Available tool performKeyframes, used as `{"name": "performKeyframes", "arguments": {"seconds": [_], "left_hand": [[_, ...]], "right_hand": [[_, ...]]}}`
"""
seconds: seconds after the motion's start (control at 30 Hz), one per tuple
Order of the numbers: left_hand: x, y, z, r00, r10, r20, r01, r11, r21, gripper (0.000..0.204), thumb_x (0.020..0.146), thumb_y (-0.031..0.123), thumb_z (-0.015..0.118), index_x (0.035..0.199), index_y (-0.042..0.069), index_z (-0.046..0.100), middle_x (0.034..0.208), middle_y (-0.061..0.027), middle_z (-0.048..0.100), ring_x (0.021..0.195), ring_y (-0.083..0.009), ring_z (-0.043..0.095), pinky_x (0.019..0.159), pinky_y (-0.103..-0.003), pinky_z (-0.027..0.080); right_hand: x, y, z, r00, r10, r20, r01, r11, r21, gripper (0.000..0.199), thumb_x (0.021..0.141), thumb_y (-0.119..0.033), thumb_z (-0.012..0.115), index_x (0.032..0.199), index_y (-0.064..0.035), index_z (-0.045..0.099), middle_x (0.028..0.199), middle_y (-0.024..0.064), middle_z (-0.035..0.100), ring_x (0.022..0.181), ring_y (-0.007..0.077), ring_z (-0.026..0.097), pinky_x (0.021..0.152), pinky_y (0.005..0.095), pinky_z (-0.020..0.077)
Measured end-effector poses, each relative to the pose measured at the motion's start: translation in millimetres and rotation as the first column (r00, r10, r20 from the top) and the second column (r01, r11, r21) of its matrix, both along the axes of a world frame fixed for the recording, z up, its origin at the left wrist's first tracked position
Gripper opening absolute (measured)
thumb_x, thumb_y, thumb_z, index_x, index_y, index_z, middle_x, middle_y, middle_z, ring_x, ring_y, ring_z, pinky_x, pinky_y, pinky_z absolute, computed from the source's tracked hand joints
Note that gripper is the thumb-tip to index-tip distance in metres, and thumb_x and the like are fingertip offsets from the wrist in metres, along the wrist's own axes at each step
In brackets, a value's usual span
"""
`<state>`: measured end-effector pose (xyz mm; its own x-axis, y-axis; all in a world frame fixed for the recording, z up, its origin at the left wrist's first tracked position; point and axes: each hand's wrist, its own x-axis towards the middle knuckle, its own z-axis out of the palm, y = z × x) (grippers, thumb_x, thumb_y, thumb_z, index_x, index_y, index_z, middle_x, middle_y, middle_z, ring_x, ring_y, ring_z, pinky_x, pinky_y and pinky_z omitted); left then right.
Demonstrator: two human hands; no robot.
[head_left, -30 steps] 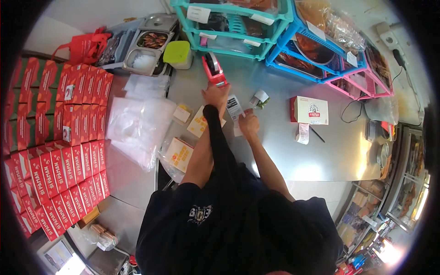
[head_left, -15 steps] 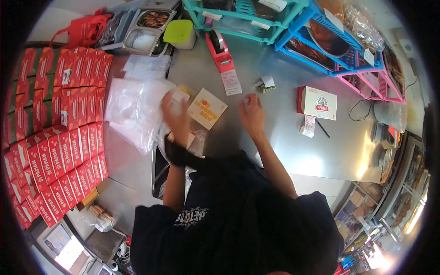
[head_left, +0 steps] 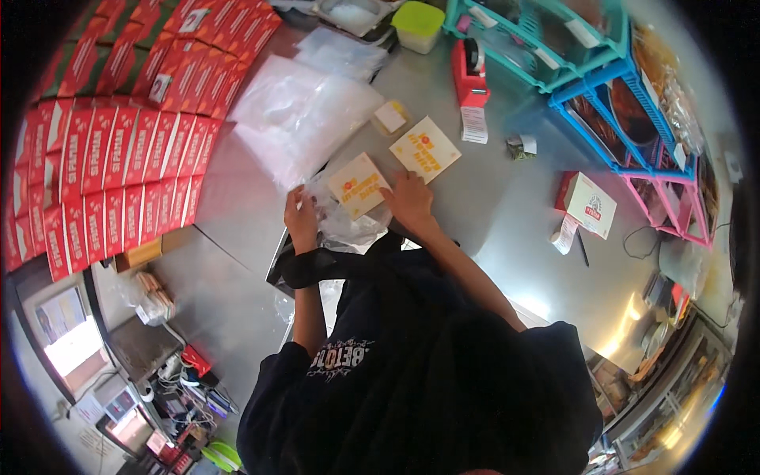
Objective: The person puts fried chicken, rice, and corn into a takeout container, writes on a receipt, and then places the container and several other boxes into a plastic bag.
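A square cream-coloured packet with orange lettering lies on a crumpled clear plastic bag close in front of me. At the bag's left edge, my left hand has its fingers curled onto the plastic. My right hand is on the other side, its thumb at the packet's right edge and its other fingers stretched forward, apart from the thumb. Just beyond those fingertips is a second, matching square packet. A small yellow-rimmed tub sits behind the two packets.
Stacked red boxes fill the left side, beside a pile of clear plastic bags. Farther back stand a red tape dispenser and teal and blue racks. To the right are a red-and-white box and a black pen.
The view has turned. My left hand has come back from over the near packet to the bag's edge. My right hand has moved left and down to the packets.
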<state>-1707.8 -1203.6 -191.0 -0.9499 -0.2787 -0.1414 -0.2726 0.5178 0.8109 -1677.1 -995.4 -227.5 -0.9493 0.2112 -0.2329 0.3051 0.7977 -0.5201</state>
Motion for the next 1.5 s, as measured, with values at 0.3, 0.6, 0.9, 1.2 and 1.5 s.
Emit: {"name": "performKeyframes", "arguments": {"seconds": [0.3,0.6,0.9,1.2,1.5], "left_hand": [[22,20,-29,0.963,-0.244,-0.117,0.25,0.967,0.042,0.021,0.08,0.007,0.058,0.098,0.002,0.05,0.077,-0.0056,0.053,0.064,-0.0121,0.052,0.059,-0.023,0.044],[7,-22,-13,0.914,0.14,0.381,-0.32,0.825,0.466,0.044,0.09,0.038,0.041,0.121,0.007,0.038,0.112,-0.0094,0.046,0.093,-0.0193,0.049,0.076,-0.038,0.042],[31,0,-70,0.615,-0.783,0.096,0.783,0.621,0.046,0.06,0.085,0.051,0.048,0.129,0.011,0.036,0.131,-0.0114,0.039,0.111,-0.0325,0.046,0.091,-0.047,0.038],[46,24,-22,0.964,0.191,-0.183,-0.168,0.976,0.136,0.046,0.08,0.028,0.064,0.111,0.001,0.044,0.106,-0.0147,0.048,0.093,-0.0267,0.048,0.08,-0.038,0.039],[22,0,-21,0.948,-0.309,0.078,0.225,0.824,0.519,0.026,0.091,0.023,0.047,0.08,0.001,0.057,0.082,-0.0147,0.063,0.078,-0.0233,0.062,0.075,-0.031,0.046]], "right_hand": [[4,-4,6,0.993,0.108,-0.055,-0.117,0.977,-0.18,0.057,0.071,-0.033,0.066,0.117,-0.0061,0.046,0.12,0.0202,0.046,0.114,0.0343,0.043,0.088,0.0484,0.0384],[-62,-29,-27,0.615,0.766,-0.186,-0.689,0.637,0.346,0.094,0.047,-0.042,0.076,0.129,-0.0143,0.039,0.133,0.0153,0.031,0.123,0.0307,0.03,0.096,0.0513,0.0267],[-44,-49,49,0.891,0.427,-0.154,-0.453,0.857,-0.247,0.082,0.048,-0.039,0.076,0.122,-0.0206,0.045,0.126,0.0148,0.036,0.117,0.0358,0.032,0.093,0.0526,0.0273],[-22,-30,-16,0.857,0.514,-0.021,-0.489,0.827,0.278,0.085,0.054,-0.035,0.076,0.129,-0.0277,0.037,0.137,0.0136,0.027,0.128,0.0332,0.023,0.096,0.0595,0.0214],[-25,-25,-6,0.767,0.636,-0.084,-0.579,0.743,0.337,0.078,0.063,-0.044,0.068,0.132,-0.036,0.034,0.132,0.012,0.036,0.125,0.0341,0.029,0.094,0.0574,0.0247]]}}
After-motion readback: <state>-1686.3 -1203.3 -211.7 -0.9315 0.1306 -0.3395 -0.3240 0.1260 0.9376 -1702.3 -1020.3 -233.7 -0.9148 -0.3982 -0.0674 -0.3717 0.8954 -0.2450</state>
